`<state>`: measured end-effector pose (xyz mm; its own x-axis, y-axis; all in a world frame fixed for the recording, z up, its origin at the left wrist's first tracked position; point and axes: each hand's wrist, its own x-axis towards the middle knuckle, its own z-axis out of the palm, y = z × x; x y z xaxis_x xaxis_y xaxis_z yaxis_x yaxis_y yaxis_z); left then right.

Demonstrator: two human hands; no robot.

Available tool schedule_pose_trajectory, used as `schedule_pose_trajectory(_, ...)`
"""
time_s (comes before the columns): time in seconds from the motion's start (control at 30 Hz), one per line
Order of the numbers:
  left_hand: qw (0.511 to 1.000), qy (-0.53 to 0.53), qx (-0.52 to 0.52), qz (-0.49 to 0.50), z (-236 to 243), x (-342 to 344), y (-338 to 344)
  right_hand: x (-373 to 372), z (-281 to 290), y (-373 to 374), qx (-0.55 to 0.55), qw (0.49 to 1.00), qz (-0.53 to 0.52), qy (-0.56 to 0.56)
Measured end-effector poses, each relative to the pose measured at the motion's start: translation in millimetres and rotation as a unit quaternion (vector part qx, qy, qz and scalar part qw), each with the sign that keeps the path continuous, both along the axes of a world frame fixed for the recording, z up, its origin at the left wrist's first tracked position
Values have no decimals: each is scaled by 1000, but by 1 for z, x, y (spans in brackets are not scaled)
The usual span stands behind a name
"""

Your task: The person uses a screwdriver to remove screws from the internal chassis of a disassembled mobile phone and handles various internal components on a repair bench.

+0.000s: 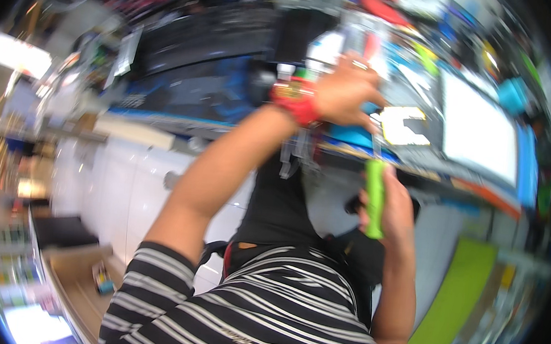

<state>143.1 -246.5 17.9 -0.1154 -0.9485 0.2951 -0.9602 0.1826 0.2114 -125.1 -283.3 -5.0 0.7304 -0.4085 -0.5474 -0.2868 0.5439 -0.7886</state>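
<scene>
My left hand (348,95), with a red watch (299,99) on the wrist, reaches over the front of the workbench. Its fingers are apart and bent, and I see nothing held in them. A screwdriver (374,199) with a bright green handle is gripped in my right hand (397,207), just in front of the bench edge. Its thin shaft points up toward my left thumb; motion blur hides whether they touch. Beside the left fingers lies a small yellow-edged white piece (405,126). Part of a blue item (353,136) shows below the left hand.
A white panel (480,126) lies on the bench to the right. A dark mat (185,90) and a keyboard-like black shape (202,37) spread leftward. Blurred tools and parts crowd the back. An open cardboard box (82,286) stands low at left, a green surface (452,309) low at right.
</scene>
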Motion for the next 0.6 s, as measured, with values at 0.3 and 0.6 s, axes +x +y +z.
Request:
schedule_pose_trajectory(0.3,999,-31,-37,24,-27,-7,-16,-7,4,-3,35,999,-24,30)
schedule_pose_trajectory(0.6,998,-38,-28,33,-28,-8,-20,-5,7,-2,18,998,-39,39)
